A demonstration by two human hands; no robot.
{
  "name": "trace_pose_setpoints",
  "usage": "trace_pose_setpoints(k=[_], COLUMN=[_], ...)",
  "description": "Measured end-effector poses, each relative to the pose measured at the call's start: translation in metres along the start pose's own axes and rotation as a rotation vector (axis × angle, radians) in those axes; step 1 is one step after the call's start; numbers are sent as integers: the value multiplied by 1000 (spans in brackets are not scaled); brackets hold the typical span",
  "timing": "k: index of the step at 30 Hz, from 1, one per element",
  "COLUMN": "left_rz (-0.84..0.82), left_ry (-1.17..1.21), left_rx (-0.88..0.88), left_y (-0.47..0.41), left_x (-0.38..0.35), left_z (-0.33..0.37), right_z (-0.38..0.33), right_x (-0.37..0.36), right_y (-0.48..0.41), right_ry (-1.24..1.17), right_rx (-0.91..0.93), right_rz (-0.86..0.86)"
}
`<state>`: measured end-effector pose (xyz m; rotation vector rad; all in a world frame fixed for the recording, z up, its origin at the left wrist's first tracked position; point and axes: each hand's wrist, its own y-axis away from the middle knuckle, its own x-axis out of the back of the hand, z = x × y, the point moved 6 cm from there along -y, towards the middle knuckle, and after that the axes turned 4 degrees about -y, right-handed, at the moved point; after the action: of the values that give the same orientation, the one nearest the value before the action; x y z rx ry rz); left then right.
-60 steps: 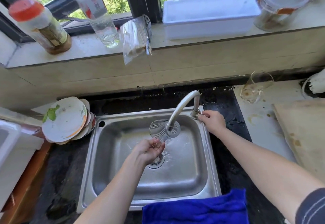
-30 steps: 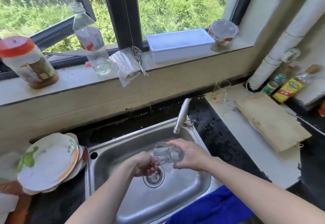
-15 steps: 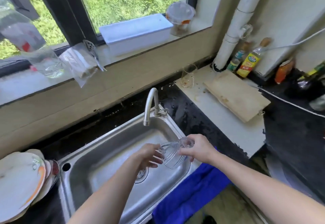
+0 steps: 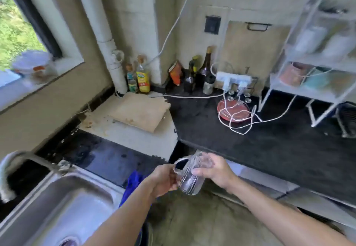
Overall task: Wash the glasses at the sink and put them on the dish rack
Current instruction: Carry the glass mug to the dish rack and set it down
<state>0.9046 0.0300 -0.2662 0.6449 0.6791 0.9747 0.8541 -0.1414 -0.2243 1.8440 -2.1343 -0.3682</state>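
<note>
The glass (image 4: 189, 178) hangs over open floor (image 4: 202, 224), right of the sink (image 4: 92, 178) rim and just short of the black table (image 4: 269, 149) edge. The left grip (image 4: 163, 180) and right grip (image 4: 216, 172) curl round it from either side. Half a second ago it was over the basin. White cables (image 4: 238, 118) sprawl on the table.

Domestic kitchen, evidenced by a stainless steel sink (image 4: 57, 203) with tap (image 4: 11, 161) set in a dark worktop (image 4: 269, 149), a worn wooden chopping board (image 4: 140, 112) lying on the counter, condiment bottles (image 4: 143, 80) grouped in the corner, and a white shelf unit (image 4: 317, 60) holding bowls and containers.
</note>
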Motion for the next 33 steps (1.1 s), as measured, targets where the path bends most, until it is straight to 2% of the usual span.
trace_pose_setpoints(k=[3,7,10,15,22,27,33], left_rz=[-71,-114,-106,-181,-280,-317,-256], left_ry=[-154,-500,-677,-885,-1025,-1130,-1112], left_rx=[32,29,-31,-154,-291,-468,-695], left_y=[-22,-49,-66,-105,-171,-199,-215], left_x=[-89,-187,-250,-353,-487,-592,-706], left_z=[1,2,13,38,82,129,187], right_z=[12,26,38,52,59,56,53], right_x=[91,195,264,367,514,604,702], right_y=[24,59,84,111,112,114,114], right_ry=[-29,-73,-63,-44,-34,-13,18], right_rx=[-12,-24,-40,-103,-193,-233,-221], right_rz=[182,421,597,839,1099,1234,1321])
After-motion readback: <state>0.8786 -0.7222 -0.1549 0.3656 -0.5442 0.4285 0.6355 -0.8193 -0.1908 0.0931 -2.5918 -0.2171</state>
